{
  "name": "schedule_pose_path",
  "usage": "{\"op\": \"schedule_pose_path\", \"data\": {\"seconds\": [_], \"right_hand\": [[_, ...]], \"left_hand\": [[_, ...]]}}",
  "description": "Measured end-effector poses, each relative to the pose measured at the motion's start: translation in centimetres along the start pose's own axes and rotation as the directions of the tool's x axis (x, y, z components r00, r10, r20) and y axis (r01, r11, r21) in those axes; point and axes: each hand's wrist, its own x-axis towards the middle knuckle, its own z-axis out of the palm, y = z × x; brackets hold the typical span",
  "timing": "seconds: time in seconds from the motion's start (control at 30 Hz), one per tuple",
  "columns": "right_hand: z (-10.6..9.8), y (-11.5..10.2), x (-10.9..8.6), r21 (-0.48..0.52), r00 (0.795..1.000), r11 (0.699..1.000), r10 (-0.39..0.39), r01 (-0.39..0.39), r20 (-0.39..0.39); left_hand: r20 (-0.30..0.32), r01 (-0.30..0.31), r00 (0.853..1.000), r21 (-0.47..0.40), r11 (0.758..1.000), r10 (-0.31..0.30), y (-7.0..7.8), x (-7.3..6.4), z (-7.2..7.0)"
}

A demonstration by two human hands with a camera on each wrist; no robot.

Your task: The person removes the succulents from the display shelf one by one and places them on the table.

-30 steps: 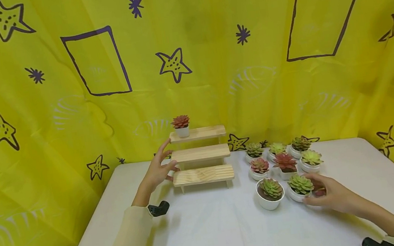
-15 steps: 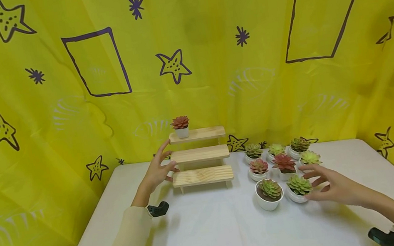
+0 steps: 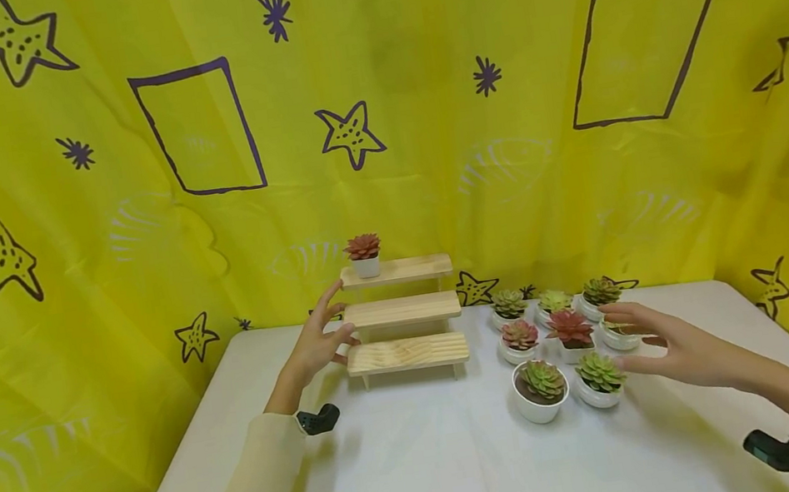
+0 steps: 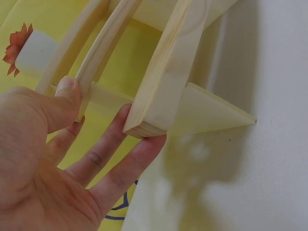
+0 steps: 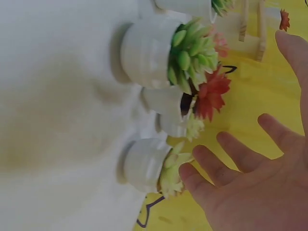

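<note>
A three-tier wooden display stand (image 3: 401, 310) stands at the table's back, left of centre. My left hand (image 3: 314, 348) holds its left end, thumb on the middle tier's edge and fingertips at the ends of the tiers. A red potted succulent (image 3: 365, 256) sits on the top tier. On the right, my right hand (image 3: 681, 346) hovers with fingers spread and nothing between them. Its fingertips are right by a pale yellow-green succulent (image 5: 171, 173) in a white pot, partly hidden by the hand in the head view. Just left of the thumb stands a green succulent (image 3: 600, 379).
More potted succulents crowd the group: a larger-potted green one (image 3: 540, 389), a dark red one (image 3: 572, 333), a pink one (image 3: 519, 338) and several in the back row. A yellow patterned curtain (image 3: 413, 109) hangs behind the white table (image 3: 412, 479).
My right hand has let go of the green succulent, leaving it standing, and has moved back toward the pale yellow-green one with fingers spreading. The left hand has stayed on the stand.
</note>
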Motion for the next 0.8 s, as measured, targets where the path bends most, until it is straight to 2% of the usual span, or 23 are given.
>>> {"op": "schedule_pose_path", "data": {"seconds": [0.37, 0.6, 0.8], "right_hand": [[-1.1, -1.5, 1.7, -0.017, 1.0, 1.0, -0.02, 0.02, -0.005], [-1.2, -2.8, 4.0, -0.075, 0.999, 0.996, -0.04, 0.04, -0.005], [-1.0, -4.1, 6.2, -0.072, 0.998, 0.995, -0.065, 0.064, -0.011]], "left_hand": [[0.017, -0.006, 1.0, -0.011, 1.0, 0.006, 0.0, 0.0, 0.0], [0.017, -0.012, 1.0, -0.009, 1.0, 0.012, 0.1, 0.0, 0.0], [0.019, -0.017, 1.0, -0.003, 1.0, 0.017, 0.2, -0.1, 0.0]]}}
